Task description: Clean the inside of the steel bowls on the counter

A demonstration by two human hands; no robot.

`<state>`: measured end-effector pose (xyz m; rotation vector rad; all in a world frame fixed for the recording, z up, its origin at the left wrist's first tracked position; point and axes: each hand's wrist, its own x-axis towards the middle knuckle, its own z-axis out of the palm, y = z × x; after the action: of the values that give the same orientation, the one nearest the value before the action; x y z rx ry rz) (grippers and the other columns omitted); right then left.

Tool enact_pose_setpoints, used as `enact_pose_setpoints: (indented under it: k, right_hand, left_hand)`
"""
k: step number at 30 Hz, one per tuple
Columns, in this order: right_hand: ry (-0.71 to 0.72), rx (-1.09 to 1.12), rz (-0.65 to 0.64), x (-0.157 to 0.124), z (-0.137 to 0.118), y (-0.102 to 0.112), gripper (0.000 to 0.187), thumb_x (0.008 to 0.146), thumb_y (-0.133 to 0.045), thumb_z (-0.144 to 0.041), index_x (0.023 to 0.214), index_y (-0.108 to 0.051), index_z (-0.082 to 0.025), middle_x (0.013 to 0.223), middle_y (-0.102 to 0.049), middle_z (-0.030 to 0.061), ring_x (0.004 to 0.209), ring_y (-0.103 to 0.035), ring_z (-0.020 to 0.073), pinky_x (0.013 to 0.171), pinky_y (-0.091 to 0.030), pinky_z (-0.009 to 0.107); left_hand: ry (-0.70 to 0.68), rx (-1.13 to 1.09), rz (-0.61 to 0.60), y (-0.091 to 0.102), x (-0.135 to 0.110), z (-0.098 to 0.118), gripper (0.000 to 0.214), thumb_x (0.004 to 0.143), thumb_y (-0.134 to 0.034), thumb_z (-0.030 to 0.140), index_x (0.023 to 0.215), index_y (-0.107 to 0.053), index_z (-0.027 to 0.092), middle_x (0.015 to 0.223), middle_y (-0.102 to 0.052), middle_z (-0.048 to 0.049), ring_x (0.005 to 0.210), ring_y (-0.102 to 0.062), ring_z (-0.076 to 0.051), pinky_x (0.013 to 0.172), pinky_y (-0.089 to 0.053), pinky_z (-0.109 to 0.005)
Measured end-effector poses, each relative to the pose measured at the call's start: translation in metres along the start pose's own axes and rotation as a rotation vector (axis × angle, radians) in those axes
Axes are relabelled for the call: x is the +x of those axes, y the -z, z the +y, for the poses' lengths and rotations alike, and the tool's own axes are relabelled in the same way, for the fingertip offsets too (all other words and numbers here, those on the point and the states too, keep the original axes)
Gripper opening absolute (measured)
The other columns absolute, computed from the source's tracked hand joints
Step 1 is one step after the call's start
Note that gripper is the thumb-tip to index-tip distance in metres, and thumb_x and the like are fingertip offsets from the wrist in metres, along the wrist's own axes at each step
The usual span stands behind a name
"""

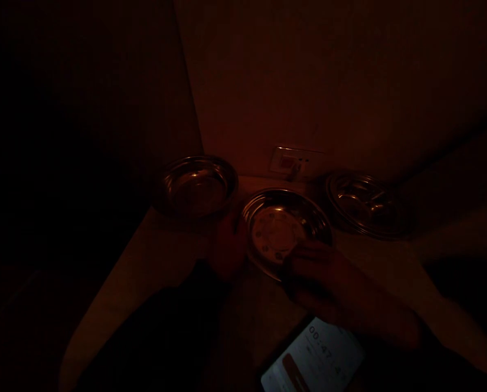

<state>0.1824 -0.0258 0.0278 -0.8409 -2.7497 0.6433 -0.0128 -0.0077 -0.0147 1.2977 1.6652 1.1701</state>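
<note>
In the dim light, a round shiny metal dish (278,234) with a ring of dark marks on its flat bottom rests on the table in the middle of the view. My left hand (229,242) is closed at the dish's left rim; its fingers are mostly in shadow. Across the near right rim lies my right hand (312,272), its fingers curled together and partly over the dish's inside. Whatever is under those fingers is hidden. Below my right wrist, a lit phone (314,356) shows a running timer and a red button.
A deeper metal bowl (198,188) stands at the back left of the pale table (121,294). Several stacked metal plates with compartments (365,204) are at the back right. Behind, a socket panel (296,161) is set low in the wall. The left side is almost black.
</note>
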Motion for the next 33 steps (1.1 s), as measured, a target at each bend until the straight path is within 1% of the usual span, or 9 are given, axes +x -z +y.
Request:
enact_pose_setpoints:
  k: [4,9,11,17,19,23,26,31,33]
  right_hand:
    - [0.015,-0.069,0.076,0.011,-0.007,-0.015,0.009,0.085,-0.053,-0.014,0.089,-0.060,-0.017,0.090,-0.063,0.0067,0.087,-0.053,0.0217,0.077,-0.041,0.036]
    - [-0.026,0.015,-0.072,0.001,0.003,0.008,0.010,0.082,-0.055,-0.010,0.083,-0.058,-0.019,0.088,-0.063,0.0042,0.088,-0.054,0.0205,0.079,-0.040,0.035]
    - [-0.051,0.041,-0.075,-0.002,0.004,0.012,0.011,0.082,-0.054,-0.009,0.081,-0.058,-0.020,0.086,-0.062,0.0038,0.089,-0.055,0.0206,0.080,-0.040,0.035]
    - [-0.120,0.002,0.087,0.017,-0.014,-0.017,0.009,0.086,-0.051,-0.013,0.085,-0.059,-0.018,0.087,-0.062,0.0055,0.084,-0.054,0.0205,0.075,-0.041,0.034]
    - [-0.119,-0.031,0.097,0.019,-0.016,-0.019,0.009,0.088,-0.050,-0.014,0.087,-0.059,-0.017,0.089,-0.063,0.0063,0.084,-0.054,0.0210,0.076,-0.041,0.035]
    - [-0.087,-0.027,-0.035,0.009,-0.007,-0.003,0.007,0.085,-0.054,-0.014,0.083,-0.058,-0.018,0.086,-0.063,0.0039,0.085,-0.054,0.0209,0.078,-0.039,0.036]
    - [-0.102,0.016,-0.068,0.005,-0.003,0.004,0.010,0.083,-0.055,-0.010,0.079,-0.058,-0.019,0.080,-0.062,0.0020,0.083,-0.055,0.0195,0.077,-0.039,0.034]
    - [-0.152,0.034,0.075,0.020,-0.015,-0.014,0.008,0.087,-0.051,-0.013,0.084,-0.058,-0.018,0.085,-0.061,0.0039,0.082,-0.055,0.0192,0.074,-0.040,0.033]
    - [-0.139,0.012,0.083,0.022,-0.017,-0.015,0.008,0.089,-0.050,-0.015,0.086,-0.057,-0.018,0.086,-0.061,0.0040,0.083,-0.054,0.0195,0.074,-0.039,0.033]
  left_hand:
    - [-0.014,0.017,-0.017,0.002,0.000,-0.001,0.042,0.092,-0.039,0.027,0.127,-0.060,0.017,0.122,-0.069,-0.0069,0.110,-0.064,-0.023,0.100,-0.047,-0.038]
    - [-0.028,0.024,-0.026,0.003,0.001,-0.002,0.041,0.091,-0.041,0.027,0.125,-0.060,0.014,0.126,-0.067,-0.0089,0.115,-0.062,-0.024,0.103,-0.044,-0.039]
    - [-0.024,0.014,-0.006,0.002,0.001,-0.002,0.041,0.091,-0.042,0.026,0.125,-0.061,0.015,0.128,-0.066,-0.0081,0.118,-0.060,-0.024,0.105,-0.042,-0.039]
    - [-0.024,0.036,0.000,0.000,-0.001,-0.003,0.043,0.092,-0.038,0.025,0.129,-0.058,0.015,0.125,-0.067,-0.0092,0.116,-0.061,-0.024,0.103,-0.044,-0.040]
    - [-0.023,0.037,-0.006,0.001,-0.001,-0.003,0.043,0.092,-0.038,0.026,0.129,-0.058,0.016,0.125,-0.067,-0.0089,0.115,-0.061,-0.024,0.102,-0.045,-0.039]
    - [-0.018,0.038,-0.030,0.001,-0.001,-0.001,0.042,0.092,-0.038,0.026,0.128,-0.059,0.015,0.126,-0.066,-0.0102,0.115,-0.061,-0.024,0.103,-0.044,-0.040]
    - [-0.023,0.034,-0.021,0.000,-0.001,0.000,0.042,0.092,-0.039,0.026,0.127,-0.059,0.016,0.129,-0.064,-0.0098,0.118,-0.059,-0.025,0.105,-0.042,-0.041]
    - [-0.016,0.015,-0.041,-0.001,-0.002,-0.002,0.043,0.092,-0.039,0.028,0.129,-0.058,0.017,0.127,-0.066,-0.0086,0.114,-0.062,-0.024,0.104,-0.044,-0.041]
    - [-0.021,0.027,-0.035,0.000,-0.002,-0.004,0.043,0.092,-0.040,0.027,0.129,-0.058,0.017,0.127,-0.065,-0.0089,0.116,-0.061,-0.024,0.104,-0.043,-0.040]
